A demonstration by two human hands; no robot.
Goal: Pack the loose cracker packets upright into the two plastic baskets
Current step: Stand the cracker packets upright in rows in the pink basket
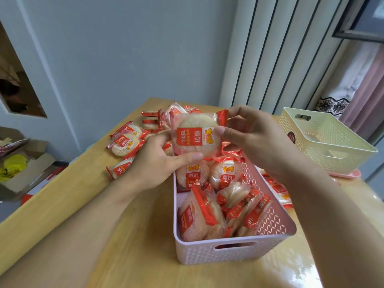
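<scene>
Both hands, left hand [158,163] and right hand [249,140], pinch 1 cracker packet [196,135] above the far end of the pink basket [228,251]. That basket holds several packets; loose packets [124,140] lie on the tabletop [104,246] at far left. The cream basket [324,140] sits far right.

We see a light wooden table [128,235]. On it: pink basket [228,253] near centre, cream basket [307,142] far right sitting on a pink tray [351,175], loose cracker packets [124,140] piled far centre-left, more packets [277,189] just right of the pink basket.
</scene>
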